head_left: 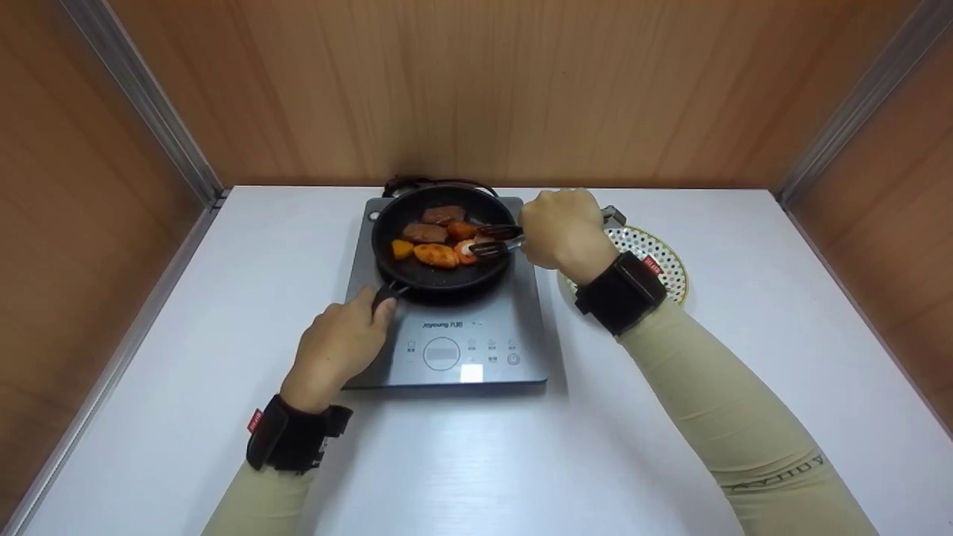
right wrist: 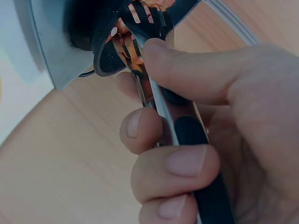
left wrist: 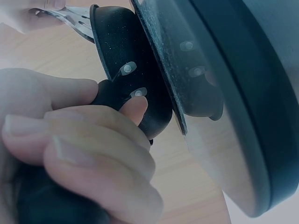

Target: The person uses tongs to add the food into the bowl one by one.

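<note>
A black frying pan [head_left: 447,281] sits on a grey induction cooker [head_left: 521,313]. My left hand [head_left: 339,342] grips its black handle [left wrist: 60,200], fingers curled round it in the left wrist view. From the right, my right hand [head_left: 562,227] holds metal tongs [right wrist: 161,105] with dark grips. The slotted tong tips reach into the pan around a reddish-orange and white piece [head_left: 465,251]; whether they pinch it firmly I cannot tell. Beside it lie brown meat pieces [head_left: 426,233], an orange-yellow oval piece [head_left: 436,256] and a small yellow chunk [head_left: 402,249].
Right of the cooker, a dotted plate [head_left: 674,272] lies partly beneath my right hand and wrist. A black cable [head_left: 406,183] runs behind the pan. The white table [head_left: 246,298] meets wood-grain panels [head_left: 521,89] at the back and sides.
</note>
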{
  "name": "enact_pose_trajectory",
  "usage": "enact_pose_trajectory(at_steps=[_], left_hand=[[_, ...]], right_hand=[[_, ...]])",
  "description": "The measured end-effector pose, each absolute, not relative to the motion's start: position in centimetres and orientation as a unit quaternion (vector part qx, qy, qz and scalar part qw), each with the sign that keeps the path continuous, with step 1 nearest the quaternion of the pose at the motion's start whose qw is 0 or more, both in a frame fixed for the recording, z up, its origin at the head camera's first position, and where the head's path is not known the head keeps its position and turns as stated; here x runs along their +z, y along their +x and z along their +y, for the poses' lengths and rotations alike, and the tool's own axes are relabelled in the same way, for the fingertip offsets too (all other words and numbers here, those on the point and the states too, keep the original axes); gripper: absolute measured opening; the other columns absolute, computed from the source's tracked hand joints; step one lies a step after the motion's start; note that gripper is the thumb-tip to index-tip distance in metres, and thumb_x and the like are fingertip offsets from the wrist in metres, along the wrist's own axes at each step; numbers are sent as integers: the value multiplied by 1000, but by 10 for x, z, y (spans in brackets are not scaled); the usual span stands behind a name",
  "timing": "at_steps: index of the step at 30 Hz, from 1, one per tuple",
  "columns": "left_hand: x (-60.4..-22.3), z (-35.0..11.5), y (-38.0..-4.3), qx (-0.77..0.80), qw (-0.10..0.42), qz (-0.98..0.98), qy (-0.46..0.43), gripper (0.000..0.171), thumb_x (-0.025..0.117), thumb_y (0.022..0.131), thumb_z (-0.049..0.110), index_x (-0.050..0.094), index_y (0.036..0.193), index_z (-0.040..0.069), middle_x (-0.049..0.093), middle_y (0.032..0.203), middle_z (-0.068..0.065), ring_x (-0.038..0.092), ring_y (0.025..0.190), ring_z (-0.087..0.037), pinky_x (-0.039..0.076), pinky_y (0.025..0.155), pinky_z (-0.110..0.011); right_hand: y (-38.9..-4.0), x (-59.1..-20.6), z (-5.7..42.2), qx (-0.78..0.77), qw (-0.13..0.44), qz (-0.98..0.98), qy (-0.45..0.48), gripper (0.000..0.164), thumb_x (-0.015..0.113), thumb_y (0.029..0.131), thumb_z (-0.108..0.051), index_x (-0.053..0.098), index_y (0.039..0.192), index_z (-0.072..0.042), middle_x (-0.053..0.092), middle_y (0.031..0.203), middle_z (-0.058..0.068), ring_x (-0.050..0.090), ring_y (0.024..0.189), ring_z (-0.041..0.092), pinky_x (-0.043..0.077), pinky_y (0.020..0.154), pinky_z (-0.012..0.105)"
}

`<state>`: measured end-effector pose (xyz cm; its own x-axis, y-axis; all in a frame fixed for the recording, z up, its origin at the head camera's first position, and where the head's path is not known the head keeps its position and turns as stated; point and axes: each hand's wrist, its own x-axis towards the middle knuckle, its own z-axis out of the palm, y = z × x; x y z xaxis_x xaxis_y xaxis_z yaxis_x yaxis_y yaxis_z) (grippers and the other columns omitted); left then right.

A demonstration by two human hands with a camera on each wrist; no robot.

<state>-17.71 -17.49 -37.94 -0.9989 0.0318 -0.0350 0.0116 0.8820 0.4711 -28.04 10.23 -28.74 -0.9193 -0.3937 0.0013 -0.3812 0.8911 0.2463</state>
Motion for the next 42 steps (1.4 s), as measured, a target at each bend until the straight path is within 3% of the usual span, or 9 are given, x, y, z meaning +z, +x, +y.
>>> enact_pose_trajectory(at_steps=[9, 16, 24, 33, 42], left_hand=[[-379, -171, -177, 244, 13, 970, 18, 38, 44, 114, 39, 59, 116, 4, 63, 82, -15, 64, 76, -32, 45, 59, -43], [-379, -172, -178, 241, 6, 970, 18, 35, 45, 114, 38, 58, 112, 6, 63, 83, -16, 62, 75, -32, 44, 59, -43], [-379, -176, -178, 241, 9, 970, 14, 36, 44, 114, 38, 59, 117, 6, 66, 91, -20, 65, 80, -35, 46, 61, -45], [-379, -169, -177, 246, 8, 969, 14, 36, 44, 114, 40, 58, 114, 7, 63, 84, -16, 62, 78, -33, 45, 60, -45], [-378, -167, -178, 242, 11, 970, 13, 37, 44, 114, 39, 59, 114, 5, 64, 82, -16, 63, 76, -32, 44, 60, -43]], right_hand=[[-282, -293, 105, -123, 42, -969, 211, 30, 72, 92, -29, 79, 105, -4, 77, 103, 17, 73, 88, 40, 58, 75, 54], [-277, -291, 106, -90, 14, -963, 253, 23, 72, 97, -38, 79, 106, -18, 77, 104, 13, 72, 91, 38, 56, 76, 55], [-274, -300, 80, -44, 5, -950, 310, 33, 70, 101, -43, 77, 128, -25, 77, 116, 9, 71, 101, 37, 56, 81, 55], [-279, -322, 60, -26, 14, -951, 309, 35, 69, 103, -44, 76, 128, -20, 77, 111, 9, 72, 98, 33, 57, 79, 50], [-281, -332, 65, 5, 35, -949, 314, 33, 70, 101, -44, 77, 120, -18, 77, 107, 12, 73, 96, 36, 56, 80, 55]])
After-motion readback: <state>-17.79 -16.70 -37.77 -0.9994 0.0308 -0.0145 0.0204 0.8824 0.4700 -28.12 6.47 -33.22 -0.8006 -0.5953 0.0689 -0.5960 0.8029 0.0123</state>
